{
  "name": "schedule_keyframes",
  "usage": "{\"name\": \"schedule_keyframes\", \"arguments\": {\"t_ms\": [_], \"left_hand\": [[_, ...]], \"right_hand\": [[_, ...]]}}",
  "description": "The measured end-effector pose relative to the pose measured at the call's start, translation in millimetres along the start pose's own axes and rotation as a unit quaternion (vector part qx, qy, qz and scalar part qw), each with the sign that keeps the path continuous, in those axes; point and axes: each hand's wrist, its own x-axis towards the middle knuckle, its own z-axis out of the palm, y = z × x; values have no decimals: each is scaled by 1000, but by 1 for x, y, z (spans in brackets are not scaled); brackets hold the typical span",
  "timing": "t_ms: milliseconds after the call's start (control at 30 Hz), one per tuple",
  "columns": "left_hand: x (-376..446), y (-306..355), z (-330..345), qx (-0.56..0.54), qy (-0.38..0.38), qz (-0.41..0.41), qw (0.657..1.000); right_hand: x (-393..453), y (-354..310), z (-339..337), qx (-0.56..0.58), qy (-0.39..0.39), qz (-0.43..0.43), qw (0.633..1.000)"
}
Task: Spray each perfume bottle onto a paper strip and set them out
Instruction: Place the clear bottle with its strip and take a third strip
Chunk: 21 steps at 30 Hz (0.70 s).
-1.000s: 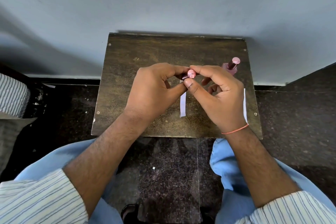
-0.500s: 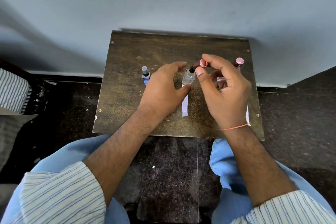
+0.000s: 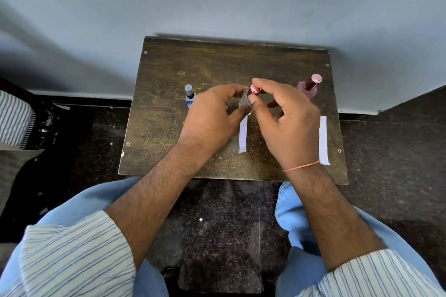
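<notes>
On the small dark wooden table [image 3: 169, 128], my left hand [image 3: 212, 113] grips a clear glass perfume bottle [image 3: 244, 101] between thumb and fingers. My right hand [image 3: 287, 120] pinches its pink cap [image 3: 254, 90] right at the bottle's top. A white paper strip [image 3: 243, 137] lies on the table just below the bottle. A second white strip [image 3: 323, 140] lies near the right edge. A blue bottle with a grey cap [image 3: 190, 96] stands left of my left hand. A pink bottle with a pink cap [image 3: 310, 87] stands at the back right.
The table stands against a pale wall [image 3: 217, 2] with dark stone floor [image 3: 386, 152] around it. A striped sleeve of another person [image 3: 14, 118] shows at the far left. My knees in blue trousers [image 3: 289, 212] are just under the table's near edge.
The pink cap, held off the clear bottle half a second ago, is now back at its top. My left hand stays on the bottle. The camera view shifted slightly.
</notes>
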Motion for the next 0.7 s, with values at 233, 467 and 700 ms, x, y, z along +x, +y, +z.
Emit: {"name": "schedule_keyframes", "arguments": {"t_ms": [233,467,700], "left_hand": [[0,-2,1,-11,-5,0,1000],[0,-3,-2,24,-19,-10,999],[-3,-16,-3,111,-113,10,987]], "right_hand": [[-1,-2,3,9,0,19,1000],[0,-2,4,33,-19,39,999],[2,-3,1,50,-33,70,996]]}}
